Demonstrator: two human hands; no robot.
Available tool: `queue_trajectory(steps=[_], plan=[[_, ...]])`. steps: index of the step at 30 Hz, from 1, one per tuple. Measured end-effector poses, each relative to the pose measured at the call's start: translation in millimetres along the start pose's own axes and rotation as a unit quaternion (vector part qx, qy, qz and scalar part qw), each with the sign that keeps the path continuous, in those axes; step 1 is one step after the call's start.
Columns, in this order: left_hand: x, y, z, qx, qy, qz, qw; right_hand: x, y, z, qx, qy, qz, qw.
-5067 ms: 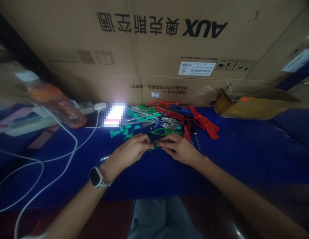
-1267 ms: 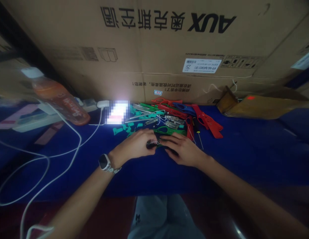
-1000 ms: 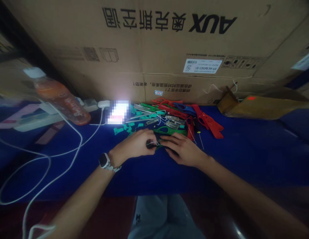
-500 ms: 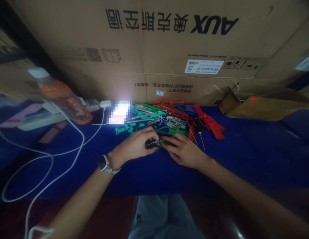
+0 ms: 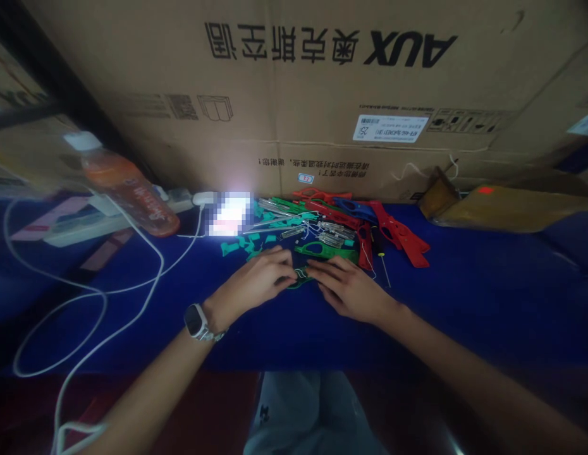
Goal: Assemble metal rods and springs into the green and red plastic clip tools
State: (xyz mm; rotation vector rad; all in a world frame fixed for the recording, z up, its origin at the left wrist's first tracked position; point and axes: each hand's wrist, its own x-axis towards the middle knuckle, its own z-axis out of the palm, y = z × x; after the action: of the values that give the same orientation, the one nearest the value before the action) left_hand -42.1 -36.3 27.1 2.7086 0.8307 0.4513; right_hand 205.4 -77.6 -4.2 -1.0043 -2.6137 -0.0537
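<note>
My left hand (image 5: 264,276), a watch on its wrist, is closed, with fingertips pinched at the left end of a green plastic casing (image 5: 301,284). This casing looks like the shell of a long-reach lighter, and a thin white wire lies in it. My right hand (image 5: 349,285) grips the casing's right side, its fingers laid over it and hiding most of that end. Just behind my hands lies another green casing (image 5: 327,251) with an oval opening. Beyond it are clear igniter-like parts (image 5: 332,234) with white wires, and small teal pieces (image 5: 237,245).
Red casings (image 5: 402,234) and a blue casing (image 5: 353,207) are piled at the back. A thin screwdriver (image 5: 384,270) lies to the right. At left are a bottle (image 5: 133,189), a power strip (image 5: 80,226), a white cable (image 5: 152,278) and a glowing blurred screen (image 5: 230,213). Behind stands a cardboard box (image 5: 294,82).
My left fingers have drawn closer together at the casing, and the dark gap inside their curl has closed. My right hand stays nearly in place. The view has shifted slightly.
</note>
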Motion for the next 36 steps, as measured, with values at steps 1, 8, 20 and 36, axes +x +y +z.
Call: queue_trajectory(steps=[1,8,20,36], plan=[[0.6,0.3,1.1,0.001,-0.001,0.001,1.000,0.6,-0.4,-0.1,0.013,0.004,0.005,1.000],[3.6,1.4,4.9,0.003,0.010,0.005,1.000,2.3,-3.2,-0.1,0.040,0.013,0.012,0.999],[-66.0,-1.4,-16.7,0.040,0.036,-0.146,0.988,1.3,-4.0,0.4,-0.001,0.005,0.019,1.000],[-36.5,-31.5,-10.0,-0.093,0.077,-0.098,0.988,-1.5,-3.1,1.6,-0.075,0.052,0.095,0.991]])
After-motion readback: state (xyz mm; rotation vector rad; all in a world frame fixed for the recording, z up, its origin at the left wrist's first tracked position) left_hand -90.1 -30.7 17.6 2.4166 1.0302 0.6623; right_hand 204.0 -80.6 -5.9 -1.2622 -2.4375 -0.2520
